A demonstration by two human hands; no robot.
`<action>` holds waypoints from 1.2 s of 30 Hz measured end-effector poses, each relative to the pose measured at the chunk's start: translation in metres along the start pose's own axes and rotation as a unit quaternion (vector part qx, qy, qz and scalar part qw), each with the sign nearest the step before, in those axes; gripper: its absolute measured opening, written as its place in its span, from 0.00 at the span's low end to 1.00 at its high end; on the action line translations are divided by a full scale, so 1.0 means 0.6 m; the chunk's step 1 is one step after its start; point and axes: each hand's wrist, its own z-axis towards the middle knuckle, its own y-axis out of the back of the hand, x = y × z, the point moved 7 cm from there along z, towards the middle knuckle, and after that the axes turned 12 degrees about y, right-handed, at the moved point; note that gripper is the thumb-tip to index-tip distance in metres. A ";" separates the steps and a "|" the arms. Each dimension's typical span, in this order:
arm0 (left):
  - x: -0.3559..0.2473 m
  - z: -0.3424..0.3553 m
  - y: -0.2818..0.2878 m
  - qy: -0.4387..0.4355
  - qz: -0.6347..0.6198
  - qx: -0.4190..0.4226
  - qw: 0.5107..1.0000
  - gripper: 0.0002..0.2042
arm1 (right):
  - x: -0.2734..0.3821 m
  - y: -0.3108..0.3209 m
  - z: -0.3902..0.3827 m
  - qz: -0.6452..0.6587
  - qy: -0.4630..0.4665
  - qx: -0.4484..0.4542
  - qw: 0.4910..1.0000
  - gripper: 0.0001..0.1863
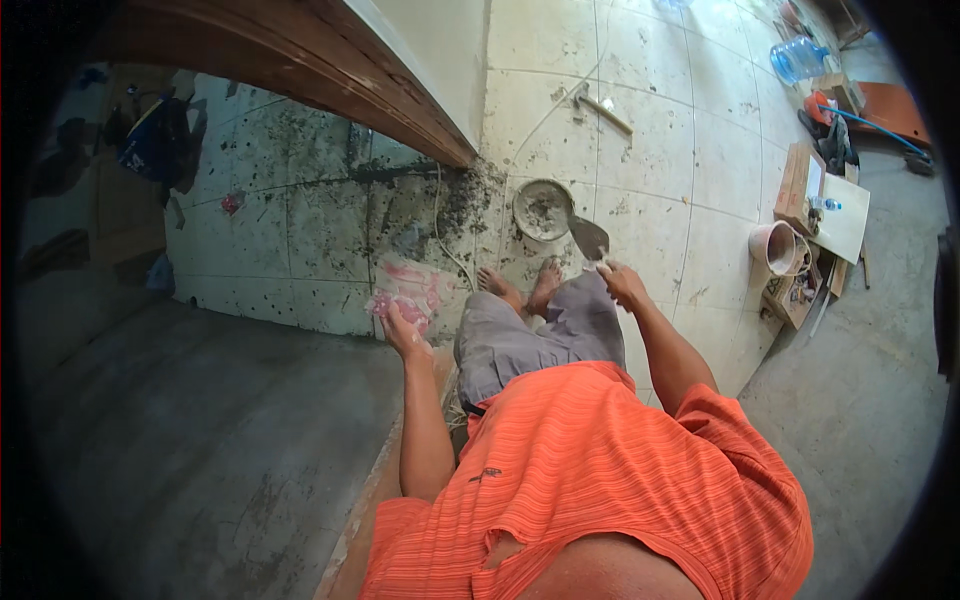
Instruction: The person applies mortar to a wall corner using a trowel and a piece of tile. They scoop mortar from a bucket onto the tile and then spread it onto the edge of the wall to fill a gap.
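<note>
right hand (622, 283): fingers clamped round the handle of a pointed trowel (589, 238), blade up and away from the body, grey mortar on it
trowel position: blade just beside the mortar pan (542, 209), over the floor tile in front of the feet
left hand (405, 330): pressed on a pink rag (400, 303), fingers curled together onto it; rag lies flat on the dirty tile at the edge of the tiled strip
mortar pan: round, grey, low, dark mortar inside, on the pale tiled floor (650, 150) by the end of the wooden door frame (330, 70)
feet: bare, just below the pan, one either side of a tile joint
clothing: orange striped shirt, grey shorts
left area: tiles (300, 220) smeared with dark grout, bare concrete floor (200, 440) next to them
hammer (600, 105): lies on the pale tiles, well beyond the pan
right edge: pink bucket (777, 247), cardboard box, white board (845, 215), blue hose; big blue water bottle (798, 58) far top right
cord: thin white line runs along the floor past the pan toward the feet
</note>
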 end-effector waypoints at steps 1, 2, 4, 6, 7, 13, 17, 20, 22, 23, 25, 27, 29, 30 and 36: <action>0.007 0.026 -0.025 0.003 0.003 -0.001 1.000 0.25 | 0.004 0.004 0.043 -0.038 0.035 -0.016 0.999 0.30; 0.007 0.052 -0.053 -0.015 0.009 0.005 1.000 0.24 | 0.011 0.004 0.082 -0.039 0.031 -0.014 0.999 0.30; 0.011 0.087 -0.112 -0.027 0.012 0.009 1.000 0.23 | 0.027 -0.001 0.159 -0.031 0.002 0.000 1.000 0.28; 0.048 0.174 -0.147 -0.044 0.014 0.022 0.999 0.22 | 0.019 -0.018 0.241 -0.062 -0.001 -0.006 0.998 0.27; 0.069 0.220 -0.167 -0.063 0.013 0.036 0.997 0.22 | 0.008 -0.029 0.288 -0.094 -0.001 -0.012 0.996 0.28; 0.192 0.485 -0.296 -0.116 0.037 0.027 0.992 0.23 | -0.183 -0.196 0.650 -0.173 0.016 -0.027 0.984 0.27; 0.291 0.680 -0.414 -0.174 0.049 0.032 0.983 0.26 | -0.222 -0.279 0.883 -0.254 0.054 -0.047 0.965 0.27; 0.401 0.822 -0.485 -0.181 0.012 0.042 0.983 0.26 | -0.273 -0.350 1.032 -0.292 -0.013 0.024 0.956 0.20; 0.490 0.925 -0.503 -0.221 -0.014 0.050 0.974 0.26 | -0.329 -0.406 1.115 -0.292 -0.028 0.062 0.954 0.19; 0.538 0.964 -0.513 -0.217 -0.014 0.052 0.975 0.26 | -0.370 -0.439 1.154 -0.287 -0.045 0.101 0.952 0.18; 0.617 1.007 -0.538 -0.226 -0.015 0.068 0.972 0.25 | -0.439 -0.486 1.210 -0.286 -0.053 0.101 0.951 0.17; 0.695 1.071 -0.545 -0.238 -0.034 0.081 0.967 0.23 | -0.471 -0.540 1.258 -0.258 -0.037 0.131 0.957 0.18; 0.760 1.119 -0.554 -0.250 -0.053 0.098 0.962 0.21 | -0.505 -0.581 1.294 -0.264 -0.041 0.137 0.954 0.20; 0.787 1.136 -0.558 -0.253 -0.063 0.109 0.959 0.21 | -0.521 -0.598 1.307 -0.270 -0.046 0.148 0.950 0.23; 0.841 1.151 -0.593 -0.258 -0.074 0.143 0.953 0.20 | -0.500 -0.616 1.308 -0.367 0.137 0.119 0.912 0.16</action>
